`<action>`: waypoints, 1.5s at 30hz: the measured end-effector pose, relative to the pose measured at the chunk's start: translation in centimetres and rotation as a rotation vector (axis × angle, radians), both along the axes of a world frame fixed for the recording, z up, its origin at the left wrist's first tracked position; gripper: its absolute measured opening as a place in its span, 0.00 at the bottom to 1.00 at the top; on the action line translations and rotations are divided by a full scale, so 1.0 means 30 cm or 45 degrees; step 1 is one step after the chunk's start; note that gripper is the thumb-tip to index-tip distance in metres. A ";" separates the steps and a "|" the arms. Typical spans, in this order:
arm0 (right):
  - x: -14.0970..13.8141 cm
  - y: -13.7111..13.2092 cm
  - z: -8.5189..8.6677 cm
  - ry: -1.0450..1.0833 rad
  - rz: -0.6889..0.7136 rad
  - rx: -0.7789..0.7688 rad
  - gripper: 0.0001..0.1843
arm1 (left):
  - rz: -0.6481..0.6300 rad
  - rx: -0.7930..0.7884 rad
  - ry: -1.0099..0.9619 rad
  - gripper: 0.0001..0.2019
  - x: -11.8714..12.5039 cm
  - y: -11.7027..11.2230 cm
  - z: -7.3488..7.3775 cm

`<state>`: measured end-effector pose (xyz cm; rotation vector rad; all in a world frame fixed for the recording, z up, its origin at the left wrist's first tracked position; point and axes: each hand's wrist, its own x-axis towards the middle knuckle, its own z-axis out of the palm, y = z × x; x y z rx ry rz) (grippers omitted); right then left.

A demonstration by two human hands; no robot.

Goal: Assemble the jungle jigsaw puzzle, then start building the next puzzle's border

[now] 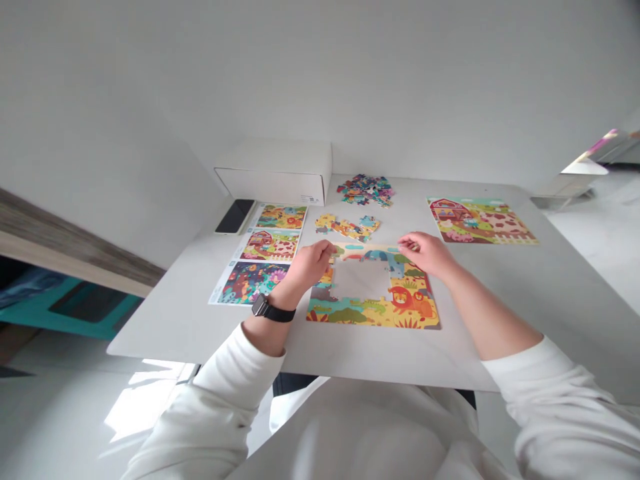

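Observation:
A jigsaw puzzle of safari animals (353, 313) lies in front of me, its border joined around a bare middle. My left hand (316, 261), below a black watch (273, 309), is closed at the puzzle's upper left corner. At the upper right corner is my right hand (426, 252), its fingers curled together in a pinch. What either hand grips, if anything, is hidden by the fingers. Just beyond the puzzle are loose yellow pieces (350, 229), some of them joined.
Behind, a pile of dark multicoloured pieces (367, 191) sits beside a white box (273, 183). Picture sheets (270, 245) and a phone (235, 217) lie at left. A farm puzzle (483, 221) lies at right on the white table (500, 300), which meets the wall.

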<state>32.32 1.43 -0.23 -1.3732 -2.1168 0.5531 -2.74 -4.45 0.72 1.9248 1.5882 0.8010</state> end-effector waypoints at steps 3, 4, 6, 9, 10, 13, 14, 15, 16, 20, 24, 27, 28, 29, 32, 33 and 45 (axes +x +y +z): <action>-0.031 0.104 0.019 -0.091 -0.111 -0.076 0.12 | -0.001 0.025 0.072 0.18 0.005 0.002 -0.002; -0.048 0.143 0.024 -0.145 -0.132 -0.088 0.13 | -0.001 0.043 0.087 0.18 0.005 0.003 -0.004; -0.091 0.223 0.032 -0.241 -0.181 -0.083 0.15 | 0.005 0.067 0.104 0.18 0.004 0.005 -0.009; -0.161 0.328 0.029 -0.365 -0.219 -0.085 0.23 | 0.001 0.074 0.100 0.17 0.006 0.006 -0.014; -0.183 0.356 0.025 -0.398 -0.217 -0.096 0.25 | -0.012 0.073 0.094 0.17 0.008 0.005 -0.013; -0.233 0.406 0.005 -0.471 -0.194 -0.119 0.25 | -0.056 0.081 0.091 0.16 0.017 0.002 -0.011; -0.244 0.412 -0.003 -0.488 -0.189 -0.120 0.24 | -0.066 0.084 0.095 0.16 0.019 0.001 -0.011; -0.252 0.413 -0.010 -0.498 -0.192 -0.120 0.22 | -0.071 0.088 0.098 0.16 0.021 0.001 -0.011; -0.258 0.411 -0.016 -0.496 -0.205 -0.122 0.21 | -0.073 0.092 0.100 0.16 0.022 0.001 -0.011; -0.261 0.381 -0.034 -0.365 -0.301 -0.120 0.21 | -0.075 0.079 0.092 0.15 0.022 0.004 -0.018; -0.241 0.350 -0.030 -0.080 -0.319 -0.134 0.15 | -0.097 0.096 0.093 0.15 0.023 0.002 -0.018; -0.202 0.316 -0.008 0.266 -0.203 -0.255 0.15 | -0.099 0.099 0.101 0.15 0.026 -0.002 -0.013; -0.184 0.299 0.002 0.391 -0.164 -0.302 0.17 | -0.095 0.099 0.101 0.15 0.028 -0.004 -0.011; -0.164 0.277 0.013 0.514 -0.137 -0.341 0.20 | -0.088 0.099 0.100 0.15 0.029 -0.005 -0.009; -0.097 0.193 0.045 0.818 -0.116 -0.419 0.28 | -0.086 0.083 0.097 0.15 0.035 -0.009 -0.002; -0.074 0.160 0.053 0.877 -0.114 -0.436 0.30 | -0.092 0.071 0.092 0.15 0.037 -0.010 -0.001; 0.024 -0.106 0.025 0.950 -0.159 -0.436 0.30 | -0.196 -0.008 -0.114 0.14 0.116 -0.052 0.014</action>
